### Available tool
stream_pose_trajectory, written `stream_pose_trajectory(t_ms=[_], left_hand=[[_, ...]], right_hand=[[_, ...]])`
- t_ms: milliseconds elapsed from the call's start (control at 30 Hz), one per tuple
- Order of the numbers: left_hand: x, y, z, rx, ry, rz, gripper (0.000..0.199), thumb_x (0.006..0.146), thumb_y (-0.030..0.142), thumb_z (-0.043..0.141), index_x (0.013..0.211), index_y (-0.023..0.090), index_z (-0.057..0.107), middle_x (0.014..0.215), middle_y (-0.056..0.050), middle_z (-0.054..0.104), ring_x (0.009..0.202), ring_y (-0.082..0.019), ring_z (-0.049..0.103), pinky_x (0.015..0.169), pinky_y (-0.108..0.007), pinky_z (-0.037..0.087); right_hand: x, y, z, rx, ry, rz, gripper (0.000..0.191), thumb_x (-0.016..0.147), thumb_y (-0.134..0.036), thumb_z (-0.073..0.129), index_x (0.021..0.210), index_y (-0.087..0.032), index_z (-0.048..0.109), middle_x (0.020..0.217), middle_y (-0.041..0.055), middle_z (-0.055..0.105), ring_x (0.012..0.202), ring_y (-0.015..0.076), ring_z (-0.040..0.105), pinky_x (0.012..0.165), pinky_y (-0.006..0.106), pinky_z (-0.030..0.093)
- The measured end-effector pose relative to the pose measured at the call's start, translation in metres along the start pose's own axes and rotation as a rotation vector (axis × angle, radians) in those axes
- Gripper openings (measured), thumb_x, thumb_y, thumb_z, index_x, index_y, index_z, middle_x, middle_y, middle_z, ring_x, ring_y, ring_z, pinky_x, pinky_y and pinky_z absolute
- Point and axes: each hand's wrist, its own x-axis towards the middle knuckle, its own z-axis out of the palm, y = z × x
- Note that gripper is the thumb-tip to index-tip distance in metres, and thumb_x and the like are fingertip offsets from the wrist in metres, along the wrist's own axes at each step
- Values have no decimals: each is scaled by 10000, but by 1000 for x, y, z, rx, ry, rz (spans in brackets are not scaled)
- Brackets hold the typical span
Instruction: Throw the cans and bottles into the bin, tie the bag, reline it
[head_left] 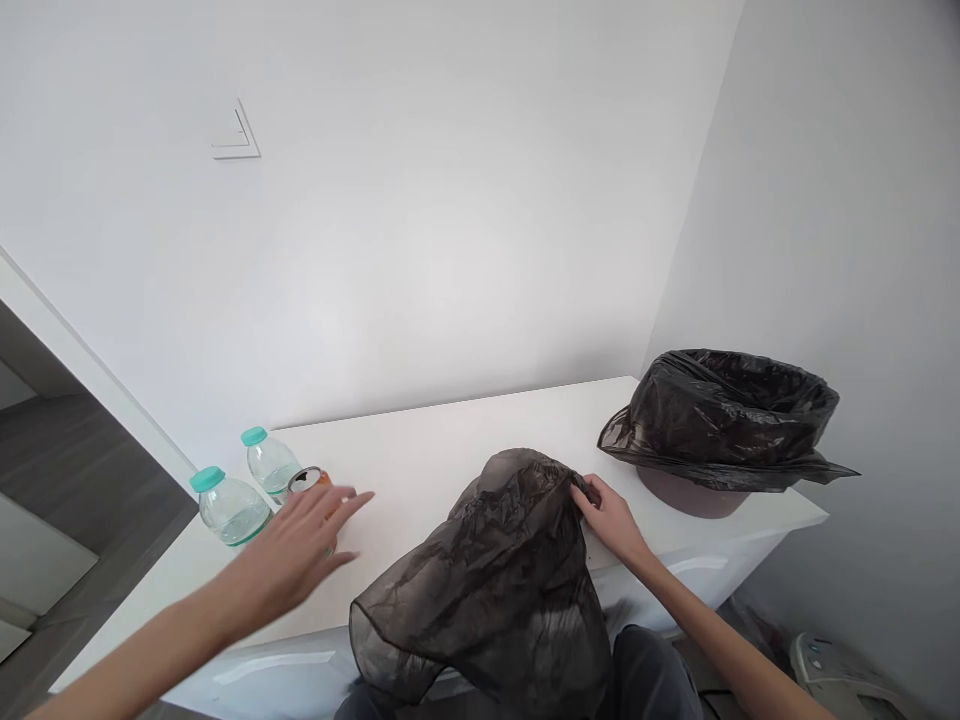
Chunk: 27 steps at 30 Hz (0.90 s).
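My right hand (611,512) pinches the upper right edge of a dark, thin plastic bag (517,570), which hangs loosely over the front edge of the white table (442,440). Fingers spread, my left hand (315,535) is over the left part of the table and holds nothing. Just behind it stands an open-topped can (307,478), partly hidden by the fingers. Two clear bottles with teal caps, one nearer (236,510) and one farther back (270,462), stand left of the can.
At the table's right end stands a bin (694,492) lined with a black bag (720,420). White walls rise behind and to the right. A switch plate (236,135) is on the wall. A pale device (840,675) sits low at the right.
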Motion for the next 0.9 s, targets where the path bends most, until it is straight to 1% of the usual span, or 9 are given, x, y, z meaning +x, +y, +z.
stream_pose_trajectory(t_ms=[67,167,267,333,400,533,633,800,900], left_hand=[[-2,32,-3,-235,-46,-21,544,1060,399,426,1598,361,357,1424,-55,650,1300,-261,610,1068,-373,486],[4,72,14,-421,-137,22,551,1076,452,372,1619,376,313,1518,-25,588,1351,-237,586,1087,-344,485],[20,100,50,-416,-123,73,587,1073,500,365,1635,353,282,1644,-26,432,1523,-268,385,1227,-439,352],[34,114,77,-394,-100,74,596,1081,511,324,1643,320,268,1688,-36,340,1577,-280,262,1280,-508,245],[45,123,100,-366,-77,75,617,1080,528,308,1645,287,266,1713,-52,265,1598,-298,178,1295,-555,178],[55,123,133,-327,-26,43,632,1074,546,300,1642,271,277,1727,-78,209,1600,-319,150,1279,-576,210],[54,111,143,-307,-7,13,617,1074,544,293,1621,261,332,1722,-90,241,1595,-307,188,1277,-556,222],[55,91,125,-343,135,-131,587,1035,561,391,1507,222,469,1548,-144,532,1440,-316,476,1179,-515,380],[61,86,105,-392,28,-270,529,942,613,508,1223,185,640,1230,-145,705,1161,-326,642,990,-451,489]], right_hand=[[-9,-7,-26,56,-221,-17,385,851,-609,656,834,-225,680,738,4,650,675,196,541,638,297,435],[-14,-20,-60,154,-542,38,356,783,-568,763,824,-214,754,803,48,723,720,228,623,660,318,500],[-5,-34,-64,186,-388,89,427,854,-595,678,996,-207,787,1008,107,762,849,265,683,712,349,539],[4,-40,-49,132,-289,96,461,864,-578,667,1154,-232,760,1124,114,754,909,265,693,750,359,539],[13,-44,-29,73,-330,119,514,795,-531,753,1228,-253,737,1142,112,757,911,260,694,759,358,531],[29,-53,2,46,-413,111,572,540,-327,912,1092,-257,781,909,45,760,767,229,663,647,300,484],[40,-59,4,51,-363,94,406,546,-207,844,943,-257,773,723,-38,675,657,178,599,592,257,419],[49,-67,-28,92,-292,161,279,685,-250,771,948,-227,681,710,-43,650,613,150,576,534,232,400],[44,-75,-52,169,-427,245,496,643,-355,883,1073,-214,680,849,33,726,696,206,667,542,283,505]])
